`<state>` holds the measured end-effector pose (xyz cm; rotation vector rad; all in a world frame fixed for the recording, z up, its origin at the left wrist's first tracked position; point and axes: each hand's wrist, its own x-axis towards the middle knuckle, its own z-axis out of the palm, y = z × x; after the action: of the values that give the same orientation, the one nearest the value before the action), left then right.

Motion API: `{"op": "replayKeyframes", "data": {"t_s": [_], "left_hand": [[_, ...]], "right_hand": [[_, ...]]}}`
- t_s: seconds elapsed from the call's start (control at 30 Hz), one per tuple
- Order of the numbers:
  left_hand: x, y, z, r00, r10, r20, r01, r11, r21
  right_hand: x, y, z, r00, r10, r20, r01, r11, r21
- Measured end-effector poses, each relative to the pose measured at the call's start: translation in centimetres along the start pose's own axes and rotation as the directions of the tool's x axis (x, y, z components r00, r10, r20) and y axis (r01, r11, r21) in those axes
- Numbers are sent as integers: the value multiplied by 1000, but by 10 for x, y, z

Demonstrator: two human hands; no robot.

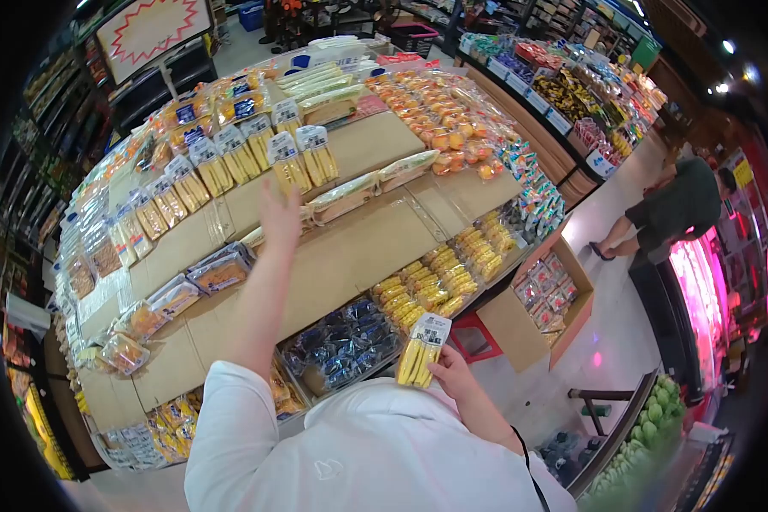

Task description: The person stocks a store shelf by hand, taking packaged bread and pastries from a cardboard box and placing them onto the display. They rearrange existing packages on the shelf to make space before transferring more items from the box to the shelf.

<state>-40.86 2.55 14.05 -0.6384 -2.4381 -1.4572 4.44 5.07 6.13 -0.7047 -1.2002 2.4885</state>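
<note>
While the right hand (456, 373) is closed on the edge of a labelled yellow pack (418, 357) before the white shirt (367, 452), the left hand (280, 213), fingers loosely parted, extends over cardboard (341, 277) at a similar, farther pack (289, 167); contact there cannot be determined.

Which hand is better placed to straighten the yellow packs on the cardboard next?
Probably the left hand: it reaches over the cardboard, close to the yellow packs. The right hand is near the white shirt, holding another pack.
</note>
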Motion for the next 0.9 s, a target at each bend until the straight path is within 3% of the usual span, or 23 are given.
{"op": "replayKeyframes", "data": {"t_s": [0.03, 0.13, 0.23, 0.3, 0.4, 0.5, 0.57, 0.63, 0.67, 0.73, 0.83, 0.9], "left_hand": [[18, -11, 3, 997, 50, -51, -50, 999, 13], [48, -31, 27, 986, -78, 144, 124, 932, -341], [63, -58, 35, 961, -36, 275, 121, 946, -300], [60, -56, 37, 968, -50, 247, 149, 904, -401], [58, -67, 29, 985, -1, 171, 62, 935, -350], [28, -41, 5, 995, 48, 83, -9, 905, -425], [9, -31, -13, 989, 47, 139, 13, 916, -400], [-24, 10, -29, 973, 41, 227, 75, 875, -479], [-41, 18, -32, 961, 15, 276, 139, 837, -529], [-80, 36, -30, 922, -66, 383, 308, 724, -617], [-158, 67, -15, 761, -233, 606, 634, 465, -618], [-208, 75, 9, 671, -145, 727, 724, 336, -602]], "right_hand": [[-4, 2, -6, 1000, 16, -5, -17, 1000, -7], [-14, -2, -10, 1000, -28, -5, 28, 999, -23], [-24, -13, -7, 992, -117, -40, 117, 993, 6], [-30, -24, -7, 984, -149, -94, 151, 988, 14], [-41, -27, -18, 971, -165, -171, 174, 984, 36], [-45, -8, -56, 964, -43, -263, 52, 998, 28], [-46, -8, -73, 958, -31, -285, 30, 1000, -7], [-46, -12, -90, 949, 4, -314, -8, 1000, -13], [-47, -26, -88, 963, -8, -269, 27, 997, 67], [-47, -32, -112, 975, -55, -216, 59, 998, 11], [-47, -33, -157, 966, -30, -258, 35, 999, 16], [-45, -45, -183, 940, 25, -341, 13, 994, 108]]}}
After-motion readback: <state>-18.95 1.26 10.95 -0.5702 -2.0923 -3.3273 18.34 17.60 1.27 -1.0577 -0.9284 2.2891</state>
